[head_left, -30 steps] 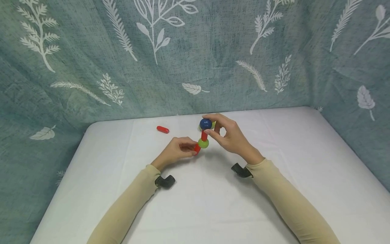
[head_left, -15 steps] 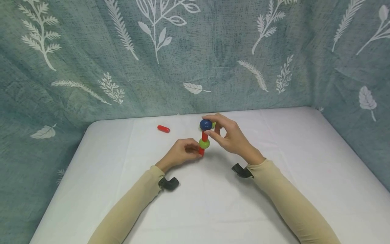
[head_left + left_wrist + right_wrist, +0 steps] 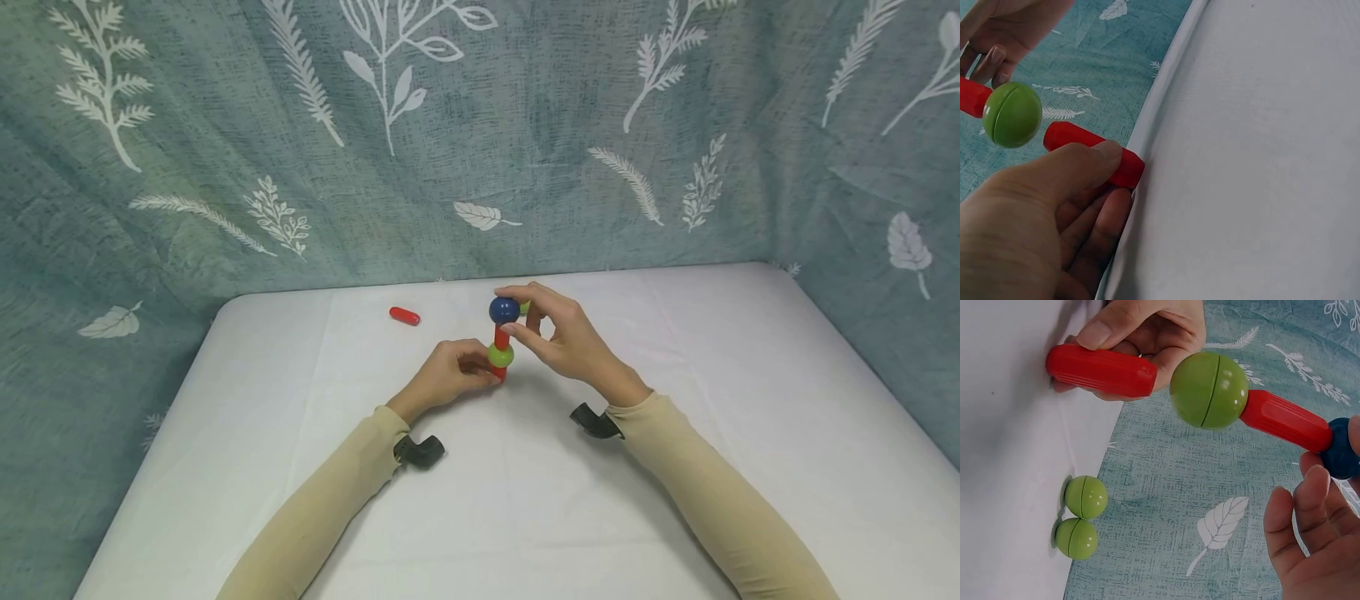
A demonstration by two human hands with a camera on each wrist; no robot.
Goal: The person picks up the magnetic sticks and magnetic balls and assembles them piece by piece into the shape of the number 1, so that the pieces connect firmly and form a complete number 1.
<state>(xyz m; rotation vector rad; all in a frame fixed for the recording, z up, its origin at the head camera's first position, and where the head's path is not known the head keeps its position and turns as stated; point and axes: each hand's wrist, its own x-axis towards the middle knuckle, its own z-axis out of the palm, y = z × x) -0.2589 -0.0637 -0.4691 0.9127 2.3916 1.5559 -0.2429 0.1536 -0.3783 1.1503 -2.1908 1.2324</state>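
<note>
Beige left sleeve [image 3: 322,504] at near left, over a white worktop [image 3: 480,517], with a black wrist fitting [image 3: 420,452] at the cuff. Farther off and a little to the right, a loose red rod [image 3: 405,316], flat on the cloth, slightly slanted, well apart from either grip. Next, the left grip [image 3: 448,372], thumb and fingers closed around a second red rod [image 3: 1107,374], both ends of it showing, the lower one down at the white cloth. Just above that rod, across a gap visible in both wrist views, a green ball [image 3: 1209,390], in line with a third red rod [image 3: 1285,420] and, on top, a blue ball [image 3: 504,310]: one chain, nearly upright. Partly hidden behind, on the far side, two green balls [image 3: 1085,496], side by side, clearest in the right wrist view. Farther right, the right grip [image 3: 562,333], thumb and fingertips pinching the blue ball, remaining fingers loosely bent. At near right, the right sleeve [image 3: 720,487], with a matching black fitting [image 3: 597,422].
</note>
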